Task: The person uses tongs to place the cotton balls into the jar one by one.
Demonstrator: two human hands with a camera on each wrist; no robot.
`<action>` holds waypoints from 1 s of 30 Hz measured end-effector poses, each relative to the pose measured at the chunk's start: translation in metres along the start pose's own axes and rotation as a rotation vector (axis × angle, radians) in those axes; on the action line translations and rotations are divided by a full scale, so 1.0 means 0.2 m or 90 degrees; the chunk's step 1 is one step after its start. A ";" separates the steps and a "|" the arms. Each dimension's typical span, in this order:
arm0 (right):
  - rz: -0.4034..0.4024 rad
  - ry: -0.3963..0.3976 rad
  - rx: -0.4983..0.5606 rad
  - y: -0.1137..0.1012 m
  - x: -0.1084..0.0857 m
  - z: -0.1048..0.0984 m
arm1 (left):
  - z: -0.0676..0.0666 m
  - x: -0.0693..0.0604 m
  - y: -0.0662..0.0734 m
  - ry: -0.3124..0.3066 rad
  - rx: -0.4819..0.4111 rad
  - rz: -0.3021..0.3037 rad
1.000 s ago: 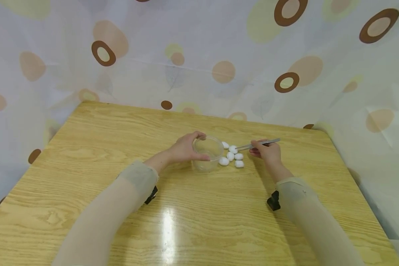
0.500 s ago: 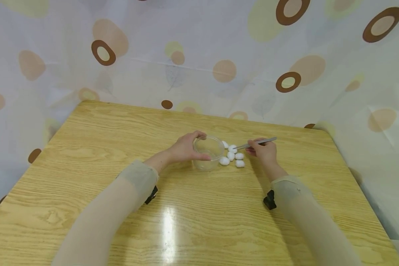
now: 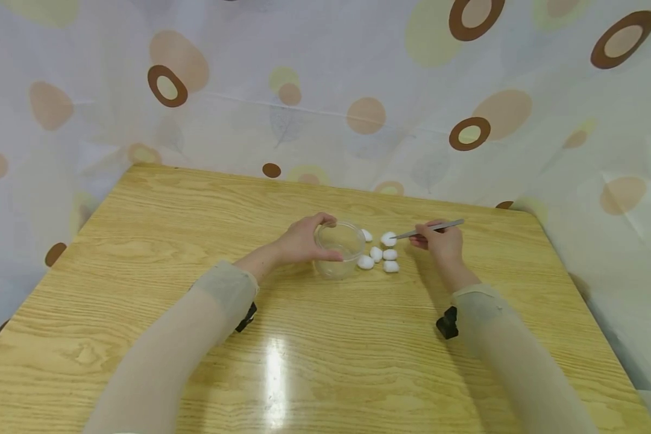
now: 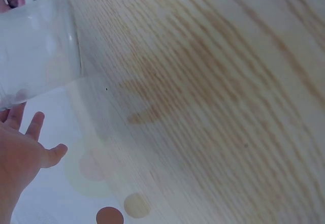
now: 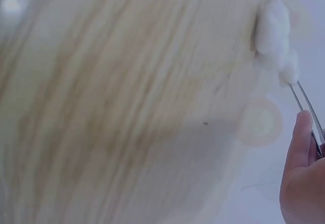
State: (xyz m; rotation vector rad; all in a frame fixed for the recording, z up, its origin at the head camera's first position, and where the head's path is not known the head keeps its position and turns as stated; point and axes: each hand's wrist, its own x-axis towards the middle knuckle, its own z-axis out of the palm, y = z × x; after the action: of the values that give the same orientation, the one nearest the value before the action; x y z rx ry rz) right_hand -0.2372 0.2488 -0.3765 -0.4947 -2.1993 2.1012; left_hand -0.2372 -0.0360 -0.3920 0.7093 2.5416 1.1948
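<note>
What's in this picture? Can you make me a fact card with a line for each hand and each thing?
Left hand: holds the clear tub
Clear tub: on the table, no white ball seen inside
Right hand: holds the tweezers
Tweezers: metal, tips at one white ball
Other white balls: five in view, right of the tub
Table: wood-grain top
Backdrop: pale, with ovals

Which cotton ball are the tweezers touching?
The back cotton ball farther from the tub; the tweezers meet it, while the other five visible balls lie apart from them.
</note>
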 end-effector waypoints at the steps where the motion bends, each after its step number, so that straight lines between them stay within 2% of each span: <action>1: 0.001 -0.002 0.008 -0.01 -0.01 -0.01 | 0.00 0.00 0.00 -0.001 0.000 0.000; 9: 0.026 -0.016 0.081 -0.07 -0.03 -0.06 | 0.00 0.00 0.00 -0.003 -0.006 -0.004; 21: 0.002 -0.045 0.121 -0.12 -0.04 -0.11 | 0.00 0.00 0.00 0.004 -0.001 -0.003; 30: -0.027 -0.074 0.179 -0.18 -0.05 -0.15 | 0.00 0.00 0.00 0.003 0.001 -0.005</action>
State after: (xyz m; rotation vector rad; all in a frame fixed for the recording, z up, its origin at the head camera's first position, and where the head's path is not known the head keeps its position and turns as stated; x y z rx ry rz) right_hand -0.2270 0.2746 -0.3366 -0.3082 -1.9009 2.4190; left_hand -0.2367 -0.0359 -0.3925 0.6979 2.5463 1.1941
